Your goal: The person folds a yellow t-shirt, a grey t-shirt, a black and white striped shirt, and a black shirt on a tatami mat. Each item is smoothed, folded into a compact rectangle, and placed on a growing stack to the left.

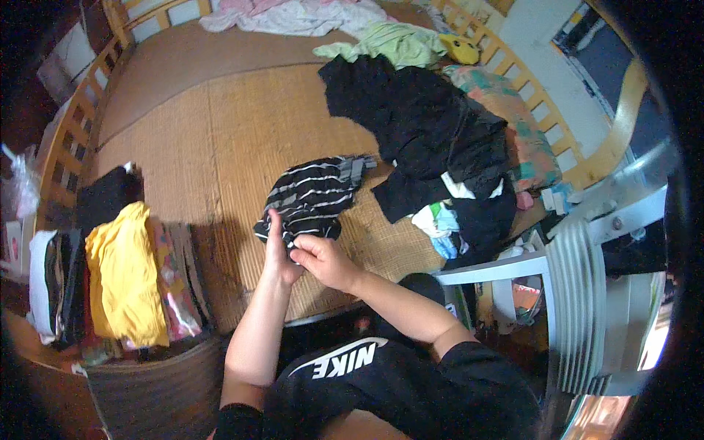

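Observation:
A black garment with white and grey stripes [314, 196] lies loosely spread on the woven mat, right in front of my hands. My left hand [277, 253] is turned edge-on at its near edge, fingers stretched upward. My right hand [326, 262] is closed against the left palm, its fingers curled. A small dark-and-white bit of the striped cloth shows between the two hands, at the right fingertips. How much cloth is gripped is hidden by the hands.
Black clothes [433, 125] are heaped right of the striped garment, with a white-and-blue cloth [440, 226] at their near edge. Folded clothes, a yellow one [128, 275] among them, stand at left. A patterned pillow [513, 125] and wooden rails [70, 150] border the mat [213, 125].

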The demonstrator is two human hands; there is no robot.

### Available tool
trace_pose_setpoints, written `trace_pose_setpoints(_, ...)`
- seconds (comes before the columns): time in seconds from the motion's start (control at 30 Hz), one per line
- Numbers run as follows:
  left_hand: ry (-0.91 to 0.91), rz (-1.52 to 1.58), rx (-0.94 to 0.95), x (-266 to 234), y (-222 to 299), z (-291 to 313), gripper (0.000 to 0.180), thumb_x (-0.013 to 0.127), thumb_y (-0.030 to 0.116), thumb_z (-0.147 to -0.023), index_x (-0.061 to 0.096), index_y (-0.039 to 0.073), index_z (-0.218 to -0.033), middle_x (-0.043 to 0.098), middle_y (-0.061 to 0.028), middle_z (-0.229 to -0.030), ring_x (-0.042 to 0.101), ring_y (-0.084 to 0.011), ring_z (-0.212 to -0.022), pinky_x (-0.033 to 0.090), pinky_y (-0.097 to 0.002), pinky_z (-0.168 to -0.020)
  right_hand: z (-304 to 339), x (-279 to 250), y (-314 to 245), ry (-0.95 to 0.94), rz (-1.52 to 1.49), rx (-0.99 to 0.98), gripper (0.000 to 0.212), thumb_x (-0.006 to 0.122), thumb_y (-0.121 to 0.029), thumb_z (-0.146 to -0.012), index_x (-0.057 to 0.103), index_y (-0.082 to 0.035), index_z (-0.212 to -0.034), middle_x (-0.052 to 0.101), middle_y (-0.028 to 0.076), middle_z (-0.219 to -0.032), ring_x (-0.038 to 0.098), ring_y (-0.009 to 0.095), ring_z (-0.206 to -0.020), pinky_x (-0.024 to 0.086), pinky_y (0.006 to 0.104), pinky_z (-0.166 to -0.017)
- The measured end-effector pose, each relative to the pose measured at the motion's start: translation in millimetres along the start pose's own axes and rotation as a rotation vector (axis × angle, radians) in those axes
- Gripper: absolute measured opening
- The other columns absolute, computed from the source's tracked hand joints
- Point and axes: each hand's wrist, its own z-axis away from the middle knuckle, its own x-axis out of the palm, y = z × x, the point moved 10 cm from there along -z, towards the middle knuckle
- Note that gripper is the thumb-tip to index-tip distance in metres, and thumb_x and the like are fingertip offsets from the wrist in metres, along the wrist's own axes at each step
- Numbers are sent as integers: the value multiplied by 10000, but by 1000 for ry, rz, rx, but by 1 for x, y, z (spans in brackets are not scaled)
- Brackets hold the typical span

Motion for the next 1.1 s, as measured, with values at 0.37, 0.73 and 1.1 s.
trace_pose_setpoints(0.37,528,-399,499,-50,48,10,495,444,441,-877,544,-35,-969,598,-90,-883,572,-151,-747,477,-283,-641,62,16,63,-169,-108,294,117,495,-28,-739,458,4,-844,493,26,-685,449,77,-653,402,280,-571)
trace_pose_setpoints(0.73,-97,-1427,886,66,28,41,464,568,47,-752,431,9,-1194,375,-224,-1248,315,-390,-1168,269,-398,-968,-23,-128,59,211,520,61,338,556,-80,-752,499,-25,-1081,569,158,-1007,541,275,-957,420,355,-835)
trace_pose_setpoints(1.1,-271,-319,187,30,52,33,354,664,135,-726,560,31,-1048,611,-55,-951,570,-162,-844,434,-290,-775,-82,-66,172,-737,1196,283,606,497,-169,-765,304,-307,-1324,114,36,-1446,-8,332,-1327,5,692,-937)
